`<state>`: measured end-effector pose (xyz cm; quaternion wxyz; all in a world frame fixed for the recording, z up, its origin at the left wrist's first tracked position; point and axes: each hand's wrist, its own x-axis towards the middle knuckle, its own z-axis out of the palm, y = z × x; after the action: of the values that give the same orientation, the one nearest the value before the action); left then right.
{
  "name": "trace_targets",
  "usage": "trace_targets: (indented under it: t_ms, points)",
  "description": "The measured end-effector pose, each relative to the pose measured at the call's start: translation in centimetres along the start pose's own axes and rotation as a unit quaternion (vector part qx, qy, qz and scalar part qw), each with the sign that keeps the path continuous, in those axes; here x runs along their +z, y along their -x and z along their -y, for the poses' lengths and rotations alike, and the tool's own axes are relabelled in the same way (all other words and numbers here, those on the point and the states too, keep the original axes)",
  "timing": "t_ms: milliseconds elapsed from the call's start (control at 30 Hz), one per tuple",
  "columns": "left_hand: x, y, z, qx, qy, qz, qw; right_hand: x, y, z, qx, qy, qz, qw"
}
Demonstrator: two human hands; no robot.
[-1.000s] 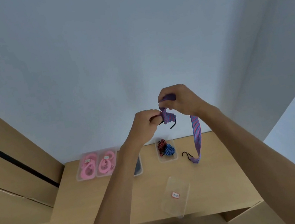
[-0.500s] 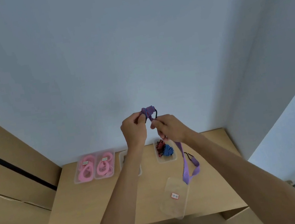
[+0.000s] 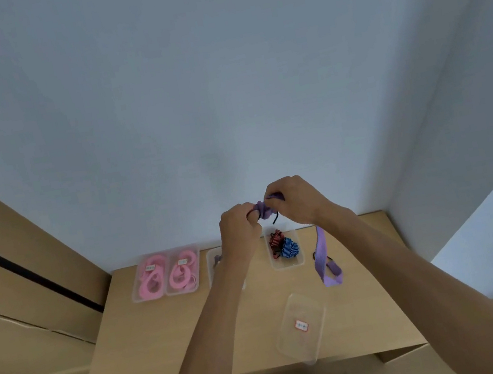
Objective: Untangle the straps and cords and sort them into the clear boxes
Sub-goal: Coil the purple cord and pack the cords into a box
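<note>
Both my hands are raised above the back of the wooden table (image 3: pixel 173 341). My left hand (image 3: pixel 238 224) and my right hand (image 3: pixel 293 200) pinch a bunched purple strap (image 3: pixel 264 210) between them. A thin black cord end pokes out under the bunch. The strap's free end hangs down behind my right forearm and lies on the table at the right (image 3: pixel 326 263). A clear box (image 3: pixel 284 251) at the back holds red and blue cords. Another clear box (image 3: pixel 214 265) is mostly hidden behind my left forearm.
Two clear boxes with pink straps (image 3: pixel 149 278) (image 3: pixel 182 272) stand at the back left. A clear lid with a red-edged label (image 3: pixel 301 327) lies near the table's front edge. A grey wall rises behind the table; wooden panels stand to the left.
Both hands shifted right and the right hand rose a little, winding more strap into the bunch. The hanging end moved from over the lid to the table's right side.
</note>
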<state>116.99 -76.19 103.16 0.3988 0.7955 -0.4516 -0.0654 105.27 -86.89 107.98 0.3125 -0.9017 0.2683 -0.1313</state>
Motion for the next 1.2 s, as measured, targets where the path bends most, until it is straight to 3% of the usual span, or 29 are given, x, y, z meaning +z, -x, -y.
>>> trace_targets:
  t_ms: [133, 267, 333, 400, 533, 700, 833, 967, 1100, 1200]
  points:
    - [0.0, 0.8, 0.1, 0.018, 0.057, 0.077, 0.995, 0.6, -0.4, -1.0, 0.001, -0.098, -0.022, 0.995]
    - [-2.0, 0.8, -1.0, 0.021, 0.187, 0.127, 0.974, 0.2, -0.2, -2.1, 0.053, -0.305, 0.007, 0.951]
    - [-2.5, 0.5, -2.2, 0.018, 0.256, 0.112, 0.960, 0.5, -0.3, -2.1, 0.062, -0.425, 0.016, 0.903]
    - [-2.4, 0.0, -2.9, 0.000, 0.295, 0.064, 0.953, 0.9, -0.4, -2.0, 0.074, -0.475, 0.009, 0.877]
    - [-1.9, -0.9, -2.8, -0.038, 0.265, 0.007, 0.963, 1.9, -0.5, -1.9, 0.120, -0.438, -0.011, 0.891]
    - [-1.3, -1.3, -2.4, -0.094, 0.270, -0.048, 0.957, 4.0, 0.0, -0.8, 0.144, -0.465, 0.066, 0.871]
    - [-1.7, -1.8, -1.2, -0.128, 0.166, -0.087, 0.974, 3.6, 0.2, -0.5, 0.128, -0.338, 0.094, 0.928]
    - [-2.5, -2.4, 0.0, -0.149, 0.100, -0.017, 0.984, 1.8, -0.5, -0.4, 0.091, -0.166, 0.057, 0.980]
    - [-2.7, -2.7, -0.5, -0.150, 0.124, -0.002, 0.981, 1.1, -0.7, -0.7, 0.114, -0.119, 0.039, 0.986]
    - [-2.4, -2.9, -0.2, -0.140, 0.079, -0.001, 0.987, 1.4, -0.3, -0.7, 0.101, -0.066, 0.057, 0.991]
